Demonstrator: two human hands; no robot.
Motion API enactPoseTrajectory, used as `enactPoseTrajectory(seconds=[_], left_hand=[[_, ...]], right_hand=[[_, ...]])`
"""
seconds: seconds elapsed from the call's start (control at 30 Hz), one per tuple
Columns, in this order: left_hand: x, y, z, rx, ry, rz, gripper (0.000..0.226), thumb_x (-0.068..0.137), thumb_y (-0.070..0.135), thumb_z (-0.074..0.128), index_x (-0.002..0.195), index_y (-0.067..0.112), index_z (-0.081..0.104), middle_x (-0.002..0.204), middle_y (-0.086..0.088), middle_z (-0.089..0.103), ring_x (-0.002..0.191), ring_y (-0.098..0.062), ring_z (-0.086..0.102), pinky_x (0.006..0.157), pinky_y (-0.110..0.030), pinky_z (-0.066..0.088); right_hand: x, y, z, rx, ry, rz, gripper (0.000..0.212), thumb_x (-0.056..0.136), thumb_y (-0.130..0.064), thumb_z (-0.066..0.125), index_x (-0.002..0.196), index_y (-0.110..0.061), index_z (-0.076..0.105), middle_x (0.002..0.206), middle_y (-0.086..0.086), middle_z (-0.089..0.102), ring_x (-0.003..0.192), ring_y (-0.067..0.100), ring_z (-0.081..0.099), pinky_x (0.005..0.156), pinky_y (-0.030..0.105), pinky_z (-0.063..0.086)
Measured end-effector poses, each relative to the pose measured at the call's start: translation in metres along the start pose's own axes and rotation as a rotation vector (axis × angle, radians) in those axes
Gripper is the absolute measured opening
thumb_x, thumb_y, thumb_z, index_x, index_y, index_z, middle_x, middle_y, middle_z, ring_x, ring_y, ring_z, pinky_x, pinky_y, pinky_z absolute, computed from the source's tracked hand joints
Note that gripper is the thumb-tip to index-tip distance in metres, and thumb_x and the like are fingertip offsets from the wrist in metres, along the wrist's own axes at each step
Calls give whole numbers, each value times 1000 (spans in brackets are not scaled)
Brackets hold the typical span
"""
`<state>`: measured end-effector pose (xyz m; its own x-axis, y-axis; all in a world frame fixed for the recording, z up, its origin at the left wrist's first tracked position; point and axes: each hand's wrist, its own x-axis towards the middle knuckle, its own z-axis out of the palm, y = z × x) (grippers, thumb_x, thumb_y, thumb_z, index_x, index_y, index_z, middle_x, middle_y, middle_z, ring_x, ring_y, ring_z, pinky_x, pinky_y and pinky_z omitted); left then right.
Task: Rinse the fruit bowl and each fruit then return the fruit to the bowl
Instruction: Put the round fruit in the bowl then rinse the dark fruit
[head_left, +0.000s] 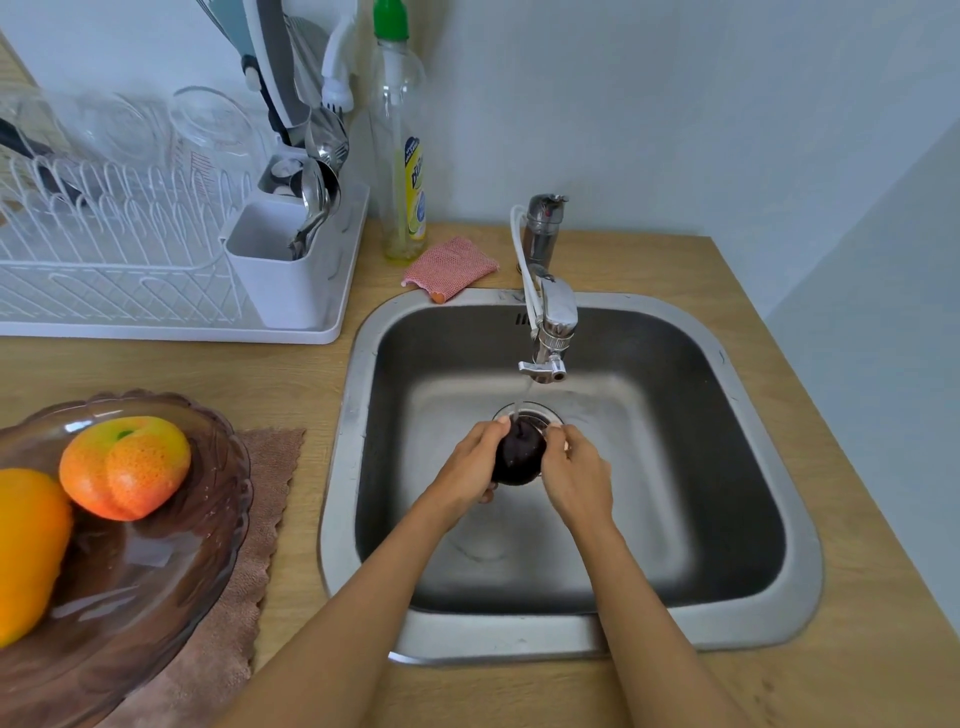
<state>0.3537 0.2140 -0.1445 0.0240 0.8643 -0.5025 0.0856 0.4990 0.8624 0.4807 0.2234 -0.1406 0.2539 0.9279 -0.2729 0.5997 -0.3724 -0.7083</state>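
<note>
Both forearms reach forward over the near rim of the steel sink (343, 415) and converge above the drain (540, 415). The left hand (467, 462) cups a dark, roundish fruit (519, 452) from its left side, fingers curled under and around it and the thumb lying along the top. The right hand (576, 473) presses against the fruit's right side, knuckles up, fingertips wrapped over the upper edge. The fruit is thus clasped between both palms, held above the basin floor, directly under a thin stream of water falling from the tap (550, 332). To the left, on the wooden counter (779, 691), a brown-tinted glass bowl (156, 561) sits on a pinkish cloth (260, 519); inside it lie a peach-like orange fruit (124, 467) and, touching it at the frame's edge, a plain orange fruit (26, 551). Behind the bowl stands a white dish rack (171, 280), with a soap bottle (402, 156) and a red mesh scrubber (449, 267) near the tap.
</note>
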Motion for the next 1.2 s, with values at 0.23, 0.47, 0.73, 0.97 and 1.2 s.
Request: enactPoseTrajectory(seconds=[0.23, 0.47, 0.73, 0.97, 1.2], left_hand=[[0, -4, -2, 22, 11, 7, 40, 96, 54, 30, 114, 28, 54, 92, -3, 56, 67, -15, 48, 55, -25, 40], [3, -7, -2, 30, -3, -13, 44, 96, 57, 26, 117, 29, 53, 79, -4, 54, 62, -13, 48, 55, -25, 40], [5, -7, -2, 23, -9, -20, 43, 96, 57, 26, 112, 27, 54, 79, -3, 52, 61, -13, 47, 54, -24, 38], [5, -8, -2, 38, -31, -17, 45, 96, 58, 26, 112, 27, 54, 80, -2, 53, 61, -12, 46, 53, -24, 39], [4, -7, -2, 43, -39, -13, 43, 96, 56, 27, 113, 27, 54, 84, -2, 54, 61, -13, 47, 53, -23, 39]], right_hand=[[43, -41, -34, 163, 23, 13, 19, 87, -29, 58, 81, -19, 72, 85, 5, 71, 78, 22, 63, 71, 28, 43], [89, -144, -78, 501, -181, -20, 28, 98, -37, 44, 81, -20, 59, 68, -5, 53, 49, 6, 33, 32, 14, 23], [118, -194, -86, 572, -174, 29, 36, 93, -45, 51, 91, -13, 68, 61, -5, 53, 47, 5, 35, 33, 13, 25], [124, -200, -77, 655, -138, 73, 23, 88, -19, 56, 102, -9, 71, 54, -8, 55, 39, 2, 30, 29, 13, 22], [124, -182, -67, 648, -181, 83, 21, 92, -20, 53, 104, -10, 67, 46, -11, 51, 27, 3, 27, 27, 12, 21]])
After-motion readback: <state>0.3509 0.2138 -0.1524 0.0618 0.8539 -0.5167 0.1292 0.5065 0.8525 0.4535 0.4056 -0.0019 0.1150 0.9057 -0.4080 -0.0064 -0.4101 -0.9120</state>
